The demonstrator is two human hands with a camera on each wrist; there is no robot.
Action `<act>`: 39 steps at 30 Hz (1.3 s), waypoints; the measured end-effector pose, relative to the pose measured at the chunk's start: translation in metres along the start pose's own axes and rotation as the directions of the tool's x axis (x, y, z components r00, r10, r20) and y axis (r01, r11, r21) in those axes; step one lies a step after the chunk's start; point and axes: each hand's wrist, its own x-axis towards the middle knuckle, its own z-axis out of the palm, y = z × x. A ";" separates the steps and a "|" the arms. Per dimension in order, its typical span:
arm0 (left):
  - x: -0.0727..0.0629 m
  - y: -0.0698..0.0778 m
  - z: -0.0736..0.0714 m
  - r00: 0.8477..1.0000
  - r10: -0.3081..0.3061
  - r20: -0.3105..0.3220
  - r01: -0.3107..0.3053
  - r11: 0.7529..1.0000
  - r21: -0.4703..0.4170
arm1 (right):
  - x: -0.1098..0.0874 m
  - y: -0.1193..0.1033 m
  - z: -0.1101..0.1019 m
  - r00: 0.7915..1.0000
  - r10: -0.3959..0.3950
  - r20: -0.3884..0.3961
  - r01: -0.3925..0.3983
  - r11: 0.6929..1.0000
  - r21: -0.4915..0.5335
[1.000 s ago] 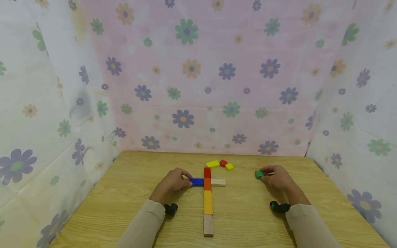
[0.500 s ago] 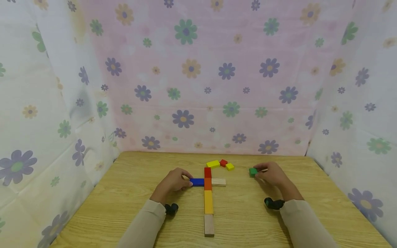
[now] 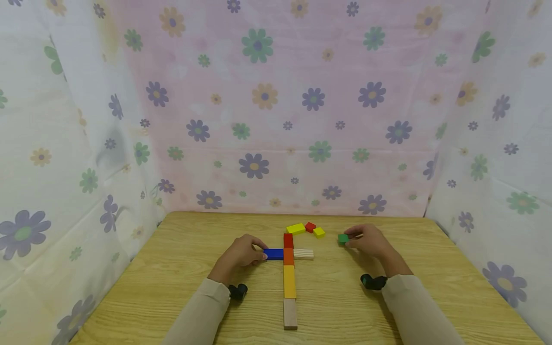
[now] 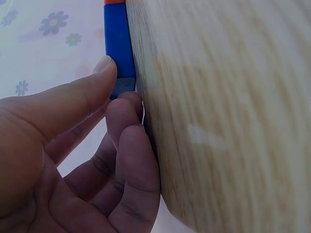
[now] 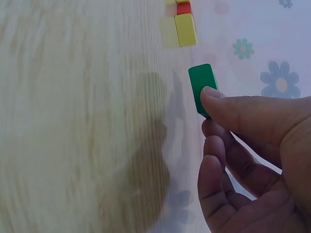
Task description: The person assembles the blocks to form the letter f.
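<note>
In the head view, my left hand (image 3: pixel 242 251) pinches the outer end of a blue block (image 3: pixel 273 254) lying on the table. Its thumb is on the block's side in the left wrist view. The blue block's other end meets an orange block (image 3: pixel 288 257) in a cross-shaped layout. A red block (image 3: pixel 288 240) lies beyond the orange one, a pale wooden block (image 3: pixel 304 254) to its right. A long yellow-orange block (image 3: pixel 289 281) and a light brown block (image 3: pixel 290 314) run toward me. My right hand (image 3: pixel 370 240) pinches a small green block (image 5: pixel 202 88), held above the tabletop.
Behind the layout lie a yellow block (image 3: pixel 295 229), a small red block (image 3: pixel 310 227) and a small yellow block (image 3: pixel 319 233). The wooden table (image 3: pixel 207 306) has flower-patterned cloth (image 3: pixel 284 191) around its back and sides.
My right hand has moved left with the green block, closer to the small yellow block. My left hand stays at the blue block, and the layout is unchanged.
</note>
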 end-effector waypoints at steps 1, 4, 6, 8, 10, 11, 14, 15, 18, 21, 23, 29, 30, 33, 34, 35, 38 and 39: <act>0.000 0.000 0.000 1.000 -0.003 0.000 0.003 1.000 0.000 | 0.001 -0.001 0.001 1.000 -0.002 0.001 0.002 1.000 -0.004; 0.000 0.001 -0.001 1.000 -0.003 -0.003 0.003 1.000 0.003 | 0.004 -0.005 0.003 1.000 -0.016 0.004 0.016 1.000 -0.014; 0.000 0.001 -0.001 1.000 -0.004 -0.002 0.004 1.000 0.000 | 0.006 -0.008 0.005 1.000 -0.019 0.007 0.019 1.000 -0.012; 0.000 0.001 -0.001 1.000 0.000 -0.001 0.000 1.000 -0.001 | 0.007 -0.010 0.007 1.000 -0.019 0.011 0.019 1.000 -0.011; 0.000 0.001 -0.001 1.000 -0.002 0.002 0.002 1.000 -0.004 | 0.009 -0.012 0.010 1.000 -0.017 0.011 0.017 1.000 -0.007; 0.000 0.001 -0.001 1.000 -0.001 0.004 0.001 1.000 -0.002 | 0.010 -0.013 0.011 1.000 -0.019 0.013 0.019 1.000 -0.009; -0.001 0.001 -0.001 1.000 0.001 0.008 -0.001 1.000 0.000 | 0.014 -0.016 0.015 1.000 -0.022 0.014 0.022 1.000 -0.010; -0.001 0.002 -0.002 1.000 0.000 0.009 0.000 1.000 -0.001 | 0.015 -0.017 0.017 1.000 -0.024 0.015 0.024 1.000 -0.010; -0.001 0.003 -0.003 1.000 -0.003 0.009 0.003 1.000 -0.006 | 0.018 -0.020 0.021 0.999 -0.025 0.020 0.025 1.000 -0.006; -0.001 0.002 -0.003 1.000 -0.006 0.009 0.006 1.000 -0.009 | 0.019 -0.022 0.025 0.999 -0.019 0.026 0.019 1.000 -0.006; -0.001 0.002 -0.002 1.000 -0.007 0.010 0.007 1.000 -0.007 | 0.019 -0.024 0.029 1.000 -0.014 0.026 0.014 1.000 -0.009; -0.001 0.003 -0.001 1.000 -0.010 0.004 0.010 1.000 0.010 | 0.021 -0.029 0.033 0.999 -0.008 0.033 0.008 1.000 -0.017; -0.001 0.003 -0.002 1.000 -0.012 0.002 0.012 1.000 0.011 | 0.022 -0.030 0.034 0.999 -0.007 0.036 0.008 1.000 -0.021; -0.001 0.004 -0.002 1.000 -0.011 -0.003 0.011 1.000 0.009 | 0.024 -0.030 0.035 0.999 0.007 0.031 -0.006 1.000 -0.025; -0.001 0.004 -0.002 1.000 -0.009 -0.002 0.009 1.000 0.009 | 0.025 -0.030 0.035 1.000 0.007 0.029 -0.006 1.000 -0.027; -0.002 0.004 -0.002 1.000 -0.012 -0.002 0.012 1.000 0.007 | 0.026 -0.030 0.036 1.000 0.008 0.029 -0.007 1.000 -0.030; -0.002 0.004 -0.003 1.000 -0.006 0.002 0.006 1.000 0.009 | 0.026 -0.030 0.036 1.000 0.005 0.029 -0.004 0.999 -0.033; -0.003 0.004 -0.003 1.000 -0.005 0.004 0.004 1.000 0.010 | 0.026 -0.031 0.037 1.000 0.005 0.030 -0.004 0.999 -0.032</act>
